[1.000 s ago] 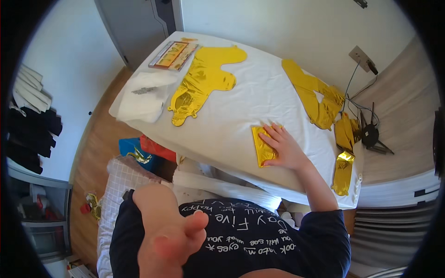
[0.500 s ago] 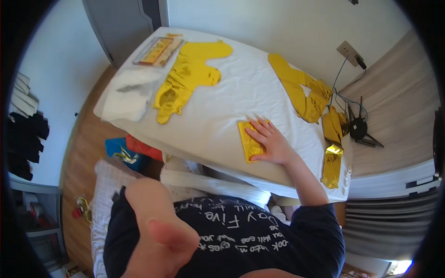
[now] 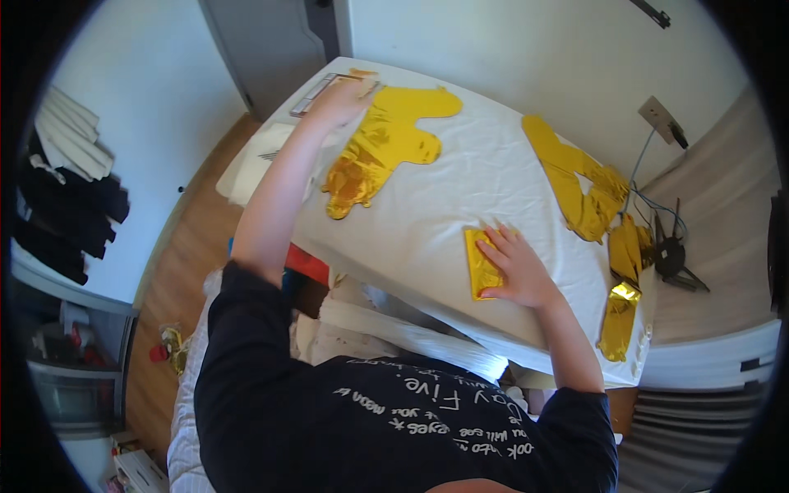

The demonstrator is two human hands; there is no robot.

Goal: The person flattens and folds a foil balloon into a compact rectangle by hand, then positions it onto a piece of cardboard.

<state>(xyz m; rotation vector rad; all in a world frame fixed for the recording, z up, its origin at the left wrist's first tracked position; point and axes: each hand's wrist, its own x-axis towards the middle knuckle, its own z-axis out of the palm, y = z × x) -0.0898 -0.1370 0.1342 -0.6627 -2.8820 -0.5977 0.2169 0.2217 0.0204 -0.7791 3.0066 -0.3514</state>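
Observation:
My right hand (image 3: 516, 269) lies flat with fingers outstretched on a folded gold foil piece (image 3: 475, 261) near the front edge of the white-covered table (image 3: 427, 197). Stretched to the far left corner, my left hand (image 3: 341, 102) is over a flat clear package (image 3: 311, 92) with a dark edge. Its fingers are partly hidden, so whether they grip the package cannot be made out. Just right of that hand, a flat, uninflated gold foil balloon (image 3: 386, 135) is spread on the cloth.
Another flat gold foil balloon (image 3: 567, 172) lies at the right, with a folded gold one (image 3: 620, 320) nearer the right edge. Behind them stands a black router (image 3: 670, 256) with cables running to a wall socket (image 3: 657, 115). A white plastic bag (image 3: 261, 160) rests on the left side.
My left hand has swung up from close to my body to the package at the far left corner. The right hand stays on the folded foil; the view has shifted slightly.

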